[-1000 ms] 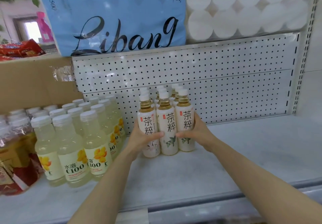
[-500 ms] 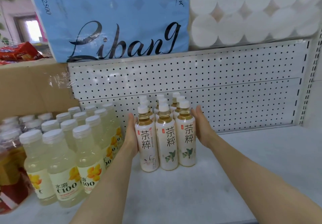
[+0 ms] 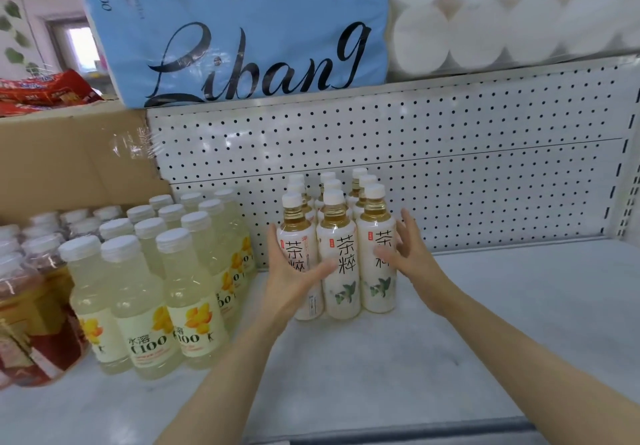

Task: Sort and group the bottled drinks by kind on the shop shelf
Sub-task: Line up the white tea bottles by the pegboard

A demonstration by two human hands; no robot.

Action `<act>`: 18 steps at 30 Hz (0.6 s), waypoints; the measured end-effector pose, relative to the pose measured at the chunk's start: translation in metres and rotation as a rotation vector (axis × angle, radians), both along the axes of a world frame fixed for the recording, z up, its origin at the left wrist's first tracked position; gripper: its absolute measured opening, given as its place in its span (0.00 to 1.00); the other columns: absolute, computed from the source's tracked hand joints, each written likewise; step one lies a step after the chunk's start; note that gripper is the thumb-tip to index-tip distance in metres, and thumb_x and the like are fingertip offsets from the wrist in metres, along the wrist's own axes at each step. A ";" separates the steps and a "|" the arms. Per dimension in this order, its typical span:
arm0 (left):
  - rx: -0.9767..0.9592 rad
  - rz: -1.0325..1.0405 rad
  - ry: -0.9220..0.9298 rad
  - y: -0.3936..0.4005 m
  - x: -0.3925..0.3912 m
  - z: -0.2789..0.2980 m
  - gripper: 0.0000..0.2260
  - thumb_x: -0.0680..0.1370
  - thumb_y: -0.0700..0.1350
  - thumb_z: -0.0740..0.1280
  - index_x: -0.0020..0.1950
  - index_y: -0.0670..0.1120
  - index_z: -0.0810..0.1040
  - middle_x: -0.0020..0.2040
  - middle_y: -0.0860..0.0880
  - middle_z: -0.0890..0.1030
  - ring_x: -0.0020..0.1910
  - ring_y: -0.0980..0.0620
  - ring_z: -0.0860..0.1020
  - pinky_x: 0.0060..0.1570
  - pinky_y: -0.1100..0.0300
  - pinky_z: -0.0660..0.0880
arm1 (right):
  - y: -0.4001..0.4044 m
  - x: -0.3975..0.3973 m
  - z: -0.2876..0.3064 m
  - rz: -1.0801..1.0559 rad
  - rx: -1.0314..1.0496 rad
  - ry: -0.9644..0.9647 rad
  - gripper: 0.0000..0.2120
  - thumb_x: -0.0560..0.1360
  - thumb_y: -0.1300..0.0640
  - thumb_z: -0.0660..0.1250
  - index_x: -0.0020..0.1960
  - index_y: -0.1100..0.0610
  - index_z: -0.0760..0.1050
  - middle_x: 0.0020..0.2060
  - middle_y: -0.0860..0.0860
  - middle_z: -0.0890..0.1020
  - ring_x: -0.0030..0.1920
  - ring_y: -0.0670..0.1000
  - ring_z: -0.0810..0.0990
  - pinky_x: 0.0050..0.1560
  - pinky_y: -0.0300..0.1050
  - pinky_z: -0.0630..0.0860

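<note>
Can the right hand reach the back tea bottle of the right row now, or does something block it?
Probably not directly: right hand rests at the front tea bottle, which hides the back tea bottle except its cap.

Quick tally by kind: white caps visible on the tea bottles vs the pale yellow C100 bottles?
Tea bottles, white labels, between the left hand and right hand: 9 caps, in 3 rows of 3.
C100 lemon bottles, pale yellow: 11 caps.
Total: 20.
The darker shrink-wrapped bottles at far left are left out, being cropped and blurred.
</note>
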State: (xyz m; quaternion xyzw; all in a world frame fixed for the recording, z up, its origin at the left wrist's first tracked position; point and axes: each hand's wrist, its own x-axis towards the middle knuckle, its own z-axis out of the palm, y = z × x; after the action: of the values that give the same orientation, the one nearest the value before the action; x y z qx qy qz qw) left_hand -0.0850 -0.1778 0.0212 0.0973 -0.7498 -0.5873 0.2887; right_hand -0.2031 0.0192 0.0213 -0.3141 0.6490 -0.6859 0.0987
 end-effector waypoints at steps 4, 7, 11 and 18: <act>-0.172 0.167 0.061 0.012 -0.007 -0.007 0.63 0.55 0.56 0.86 0.79 0.57 0.49 0.74 0.53 0.63 0.74 0.52 0.63 0.75 0.47 0.63 | -0.014 0.025 -0.005 -0.137 0.055 0.232 0.58 0.56 0.43 0.84 0.76 0.40 0.52 0.70 0.39 0.70 0.68 0.41 0.72 0.65 0.47 0.75; -0.184 0.207 0.056 0.015 -0.009 -0.005 0.61 0.56 0.53 0.87 0.78 0.53 0.50 0.72 0.52 0.63 0.73 0.52 0.64 0.74 0.50 0.64 | -0.018 0.025 -0.008 -0.188 0.023 0.269 0.52 0.59 0.47 0.85 0.72 0.36 0.56 0.68 0.40 0.72 0.67 0.42 0.73 0.65 0.52 0.76; -0.218 0.207 0.047 0.016 -0.006 -0.003 0.62 0.57 0.54 0.86 0.80 0.52 0.48 0.76 0.50 0.61 0.76 0.49 0.61 0.76 0.48 0.61 | -0.017 0.023 -0.010 -0.178 0.024 0.294 0.55 0.60 0.47 0.84 0.76 0.43 0.54 0.70 0.42 0.71 0.69 0.44 0.72 0.67 0.57 0.74; -1.125 0.520 0.155 0.011 0.010 -0.015 0.59 0.67 0.77 0.61 0.82 0.38 0.46 0.82 0.38 0.46 0.81 0.40 0.44 0.79 0.46 0.47 | -0.025 0.044 -0.019 -0.729 0.495 1.150 0.57 0.70 0.33 0.68 0.80 0.59 0.37 0.80 0.58 0.44 0.80 0.60 0.42 0.78 0.61 0.42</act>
State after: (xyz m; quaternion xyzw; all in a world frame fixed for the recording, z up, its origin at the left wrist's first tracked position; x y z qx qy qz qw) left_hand -0.0753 -0.1665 0.0066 0.0666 -0.8729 -0.0182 0.4829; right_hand -0.1592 -0.0054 0.0025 -0.3574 0.7980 -0.2344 -0.4249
